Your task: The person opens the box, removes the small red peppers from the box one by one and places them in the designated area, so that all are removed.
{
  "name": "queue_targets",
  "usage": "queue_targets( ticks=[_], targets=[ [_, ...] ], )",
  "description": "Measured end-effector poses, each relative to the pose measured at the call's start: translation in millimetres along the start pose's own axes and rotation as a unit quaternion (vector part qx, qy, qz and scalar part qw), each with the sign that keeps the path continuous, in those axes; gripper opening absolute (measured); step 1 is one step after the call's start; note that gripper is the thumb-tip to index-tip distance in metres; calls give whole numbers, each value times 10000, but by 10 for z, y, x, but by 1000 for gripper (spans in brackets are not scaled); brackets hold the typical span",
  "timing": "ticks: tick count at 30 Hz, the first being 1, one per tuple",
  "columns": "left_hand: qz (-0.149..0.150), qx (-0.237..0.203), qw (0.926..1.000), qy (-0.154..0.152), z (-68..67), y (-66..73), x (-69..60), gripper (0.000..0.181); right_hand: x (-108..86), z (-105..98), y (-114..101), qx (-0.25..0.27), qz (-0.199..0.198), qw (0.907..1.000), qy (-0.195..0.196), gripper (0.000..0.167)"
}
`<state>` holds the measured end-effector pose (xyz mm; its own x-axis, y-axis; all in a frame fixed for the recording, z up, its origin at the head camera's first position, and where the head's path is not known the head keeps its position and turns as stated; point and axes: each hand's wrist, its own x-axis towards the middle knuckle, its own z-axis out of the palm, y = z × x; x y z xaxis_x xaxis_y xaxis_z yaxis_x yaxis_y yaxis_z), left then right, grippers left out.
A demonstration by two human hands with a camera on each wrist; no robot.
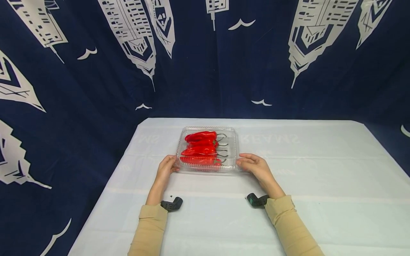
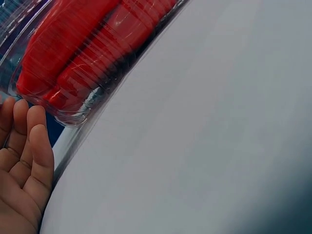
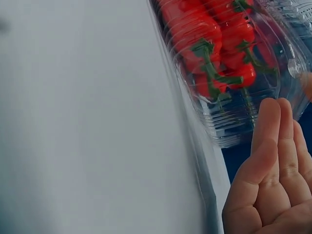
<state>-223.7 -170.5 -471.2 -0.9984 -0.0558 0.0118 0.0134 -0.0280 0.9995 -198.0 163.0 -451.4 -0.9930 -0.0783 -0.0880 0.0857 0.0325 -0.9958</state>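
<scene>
A clear plastic clamshell box (image 1: pixel 208 128) holds several red peppers (image 1: pixel 200 151), their thin stems pointing right. It is close to or on the white table, lid down. At its left front corner my left hand (image 1: pixel 166 167) grips the rim with its fingertips. My right hand (image 1: pixel 254 167) holds the opposite corner by the rim, thumb and fingers at the edge. In the left wrist view, bent fingers (image 2: pixel 36 129) meet the box's edge, and the thumb is hidden. The right wrist view shows rather straight fingers (image 3: pixel 270 117) below the rim, with another fingertip partly cut off.
A white cloth (image 1: pixel 320 177) with faint lettering covers the table. Behind and to the left hangs a dark blue curtain (image 1: pixel 221 81) printed with white buildings and birds. Dark devices (image 1: pixel 173 204) are worn at both wrists, next to beige sleeves (image 1: pixel 148 227).
</scene>
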Motion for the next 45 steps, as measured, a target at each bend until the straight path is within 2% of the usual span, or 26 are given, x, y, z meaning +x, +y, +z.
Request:
queue_targets(
  ticks=[12, 22, 26, 29, 30, 34, 36, 41, 45],
  targets=[
    [-17, -8, 10000, -14, 4, 12, -16, 16, -37, 22, -62, 169, 323, 9993, 62, 51],
    [-65, -66, 10000, -33, 4, 13, -8, 15, -26, 29, -57, 215, 305, 9993, 46, 50],
    [89, -68, 9999, -63, 7, 18, -26, 19, -26, 33, -41, 302, 215, 9993, -86, 51],
    [451, -146, 9986, -239, -8, -3, -42, 18, -23, 29, -25, 340, 153, 9991, -205, 53],
    [449, -122, 9986, -242, -9, -4, -43, 19, -23, 26, -21, 338, 133, 9991, -239, 53],
    [243, -135, 9994, -197, -8, 13, -41, 17, -26, 25, -19, 343, 134, 9989, -293, 54],
    [-24, -46, 10000, -55, 6, 37, -38, 16, -25, 24, -19, 344, 165, 9989, -281, 54],
    [-3, -29, 10000, -56, 7, 36, -29, 16, -22, 23, -10, 336, 206, 9989, -243, 49],
    [-91, -143, 9998, -65, 7, 86, -55, 15, -25, 25, -2, 311, 198, 9990, -256, 47]
  ],
)
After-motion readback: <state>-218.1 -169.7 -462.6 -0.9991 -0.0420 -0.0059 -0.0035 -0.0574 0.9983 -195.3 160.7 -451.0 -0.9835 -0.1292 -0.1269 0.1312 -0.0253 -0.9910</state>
